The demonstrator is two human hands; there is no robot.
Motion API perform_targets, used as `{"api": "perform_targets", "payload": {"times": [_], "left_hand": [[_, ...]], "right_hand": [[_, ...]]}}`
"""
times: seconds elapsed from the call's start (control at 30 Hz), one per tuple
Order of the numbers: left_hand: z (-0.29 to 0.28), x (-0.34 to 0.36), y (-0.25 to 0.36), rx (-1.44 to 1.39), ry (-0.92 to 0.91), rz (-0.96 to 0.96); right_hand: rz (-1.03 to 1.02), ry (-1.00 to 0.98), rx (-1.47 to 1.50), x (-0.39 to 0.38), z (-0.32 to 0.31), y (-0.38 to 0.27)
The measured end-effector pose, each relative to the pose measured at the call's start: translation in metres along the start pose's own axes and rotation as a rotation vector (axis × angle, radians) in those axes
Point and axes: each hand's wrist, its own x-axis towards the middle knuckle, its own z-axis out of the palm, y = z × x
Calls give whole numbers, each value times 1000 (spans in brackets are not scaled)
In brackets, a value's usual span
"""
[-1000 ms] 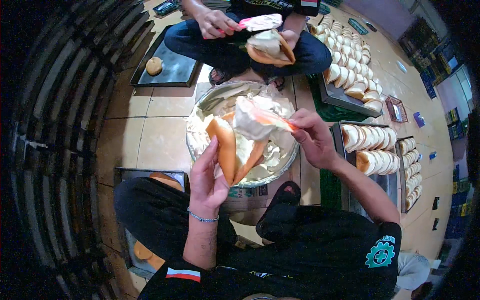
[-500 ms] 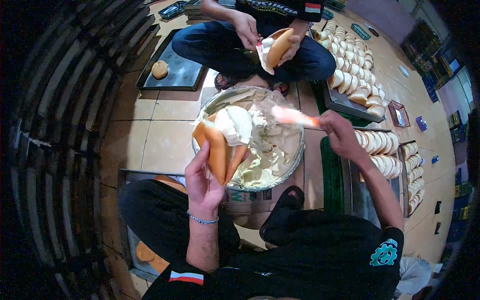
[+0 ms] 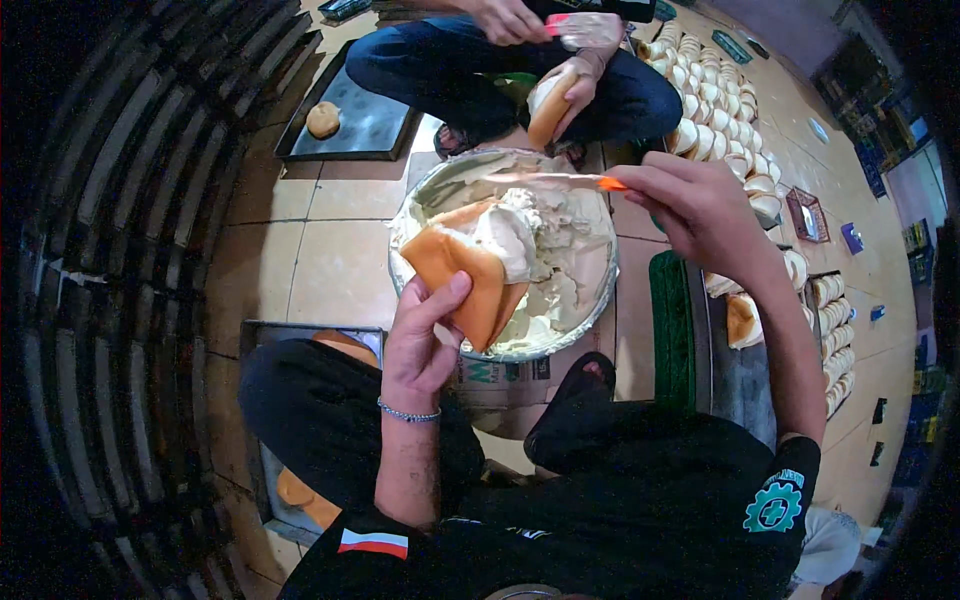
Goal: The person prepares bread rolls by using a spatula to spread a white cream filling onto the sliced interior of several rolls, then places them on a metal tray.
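Note:
My left hand [image 3: 425, 330] grips a split bread bun [image 3: 465, 270] held over the near left of a round tub [image 3: 605, 305] of pale cream. The bun is spread partly apart, and a thick white lump of cream [image 3: 506, 238] sits in its opening. My right hand [image 3: 705, 205], raised beyond the tub's right rim, is closed around the orange handle of a spatula [image 3: 575, 182]. Its cream-coated blade, slightly blurred, points left above the tub's far side, apart from the bun.
Across the tub, a co-worker holds a filled bun [image 3: 552, 105] and a red-handled spatula [image 3: 580, 30]. A dark tray [image 3: 375, 125] with one round bun is at far left. Filled buns [image 3: 715, 110] stand in rows at right, beside a green mat [image 3: 675, 330]. Slatted racks [image 3: 120, 200] line the left.
My right hand has risen and moved away from me, and the spatula now lies flatter. The bun in my left hand is tilted a little differently. The co-worker's spatula has lifted off their bun.

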Motion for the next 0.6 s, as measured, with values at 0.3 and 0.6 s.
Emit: {"api": "perform_targets", "payload": {"times": [0.3,0.6], "left_hand": [[-10,6,0,-140,140,33],[-26,22,-5,-408,242,116]], "right_hand": [[-122,-104,-144,-11,33,-33],[-85,-201,-6,-52,59,-88]]}}
